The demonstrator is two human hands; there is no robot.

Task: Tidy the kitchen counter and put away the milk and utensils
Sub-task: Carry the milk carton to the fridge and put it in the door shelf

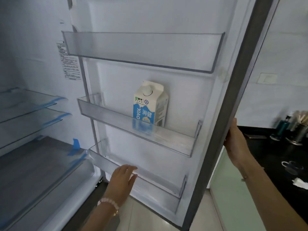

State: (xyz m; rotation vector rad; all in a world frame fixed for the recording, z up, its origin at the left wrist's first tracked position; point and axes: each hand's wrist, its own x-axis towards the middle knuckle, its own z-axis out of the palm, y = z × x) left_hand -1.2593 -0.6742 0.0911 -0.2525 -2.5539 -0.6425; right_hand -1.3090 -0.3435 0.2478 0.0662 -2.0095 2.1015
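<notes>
A blue and white milk carton (pixel 150 107) stands upright in the middle door shelf (pixel 175 140) of the open fridge door (pixel 236 90). My left hand (pixel 124 179) hovers open in front of the lowest door shelf (pixel 160 184), fingers together and holding nothing, well below the carton. My right hand (pixel 233 139) grips the outer edge of the fridge door from behind, thumb on the grey frame. A utensil holder (pixel 300 130) with several utensils stands on the black counter at the far right.
The top door shelf (pixel 143 52) holds nothing. Glass fridge shelves (pixel 33 110) with blue tape lie at left. On the black counter (pixel 275 157) are a glass cup (pixel 291 166), a crumpled white tissue (pixel 300 182) and a teal bottle (pixel 280 129).
</notes>
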